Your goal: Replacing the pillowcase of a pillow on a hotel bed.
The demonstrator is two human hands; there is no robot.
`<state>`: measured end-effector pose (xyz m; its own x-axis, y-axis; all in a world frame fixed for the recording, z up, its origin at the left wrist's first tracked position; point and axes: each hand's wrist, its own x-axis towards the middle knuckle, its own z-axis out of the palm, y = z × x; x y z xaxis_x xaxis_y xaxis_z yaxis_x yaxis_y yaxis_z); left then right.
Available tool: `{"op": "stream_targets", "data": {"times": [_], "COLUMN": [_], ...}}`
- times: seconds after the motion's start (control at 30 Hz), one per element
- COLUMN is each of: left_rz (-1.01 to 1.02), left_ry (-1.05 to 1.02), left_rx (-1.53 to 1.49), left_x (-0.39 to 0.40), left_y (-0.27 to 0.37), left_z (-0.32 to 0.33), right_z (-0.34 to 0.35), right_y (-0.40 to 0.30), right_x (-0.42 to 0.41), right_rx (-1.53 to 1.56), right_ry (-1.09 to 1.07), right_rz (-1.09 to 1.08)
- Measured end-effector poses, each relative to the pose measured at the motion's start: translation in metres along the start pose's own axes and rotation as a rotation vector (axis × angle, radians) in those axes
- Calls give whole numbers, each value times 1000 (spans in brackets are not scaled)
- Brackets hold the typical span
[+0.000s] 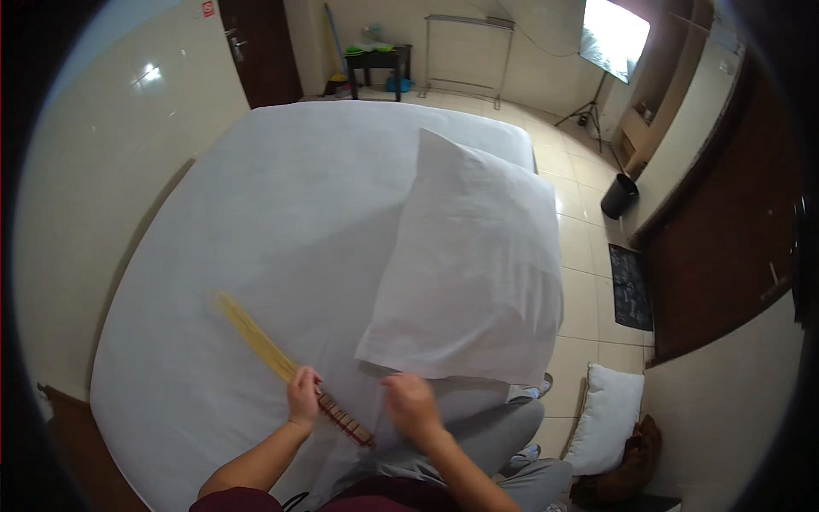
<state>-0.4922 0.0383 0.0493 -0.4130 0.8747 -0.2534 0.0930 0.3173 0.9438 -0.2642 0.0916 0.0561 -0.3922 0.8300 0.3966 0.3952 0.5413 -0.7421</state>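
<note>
My left hand (pixel 303 393) is closed around the middle of a bed brush (pixel 259 336) with long yellow bristles and a wrapped brown handle. The bristles point up and left over the white sheet (pixel 281 192); the handle slants down towards my legs. Near the lower edge of a white pillowcase (pixel 473 256), my right hand (pixel 408 402) hovers, slightly blurred, with its fingers curled. Whether it touches the fabric cannot be told. The pillowcase lies fairly flat on the right side of the bed, its near edge by my knees.
A white pillow (pixel 604 419) and a brown bag-like item (pixel 630 457) lie on the floor at right. A black bin (pixel 619 196), a dark mat (pixel 630 287) and a light on a tripod (pixel 598 105) stand or lie beyond. A black table (pixel 381 59) is behind the bed.
</note>
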Motion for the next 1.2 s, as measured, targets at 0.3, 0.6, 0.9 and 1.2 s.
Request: {"op": "stream_targets", "data": {"times": [0.3, 0.6, 0.9, 1.2], "left_rz": [-466, 649, 1117, 983], "left_ry": [416, 147, -236, -636], "left_rx": [-336, 197, 498, 1228], "left_x": [-6, 11, 45, 50], "left_y": [-56, 3, 137, 95], "left_z": [-38, 64, 236, 254], "right_z": [140, -107, -176, -153], "right_y": [-8, -29, 110, 92], "right_x": [-27, 29, -96, -106], "right_rx": [-415, -254, -416, -252], "right_ry": [-332, 296, 282, 217], "right_rz": [-159, -125, 991, 1056]}}
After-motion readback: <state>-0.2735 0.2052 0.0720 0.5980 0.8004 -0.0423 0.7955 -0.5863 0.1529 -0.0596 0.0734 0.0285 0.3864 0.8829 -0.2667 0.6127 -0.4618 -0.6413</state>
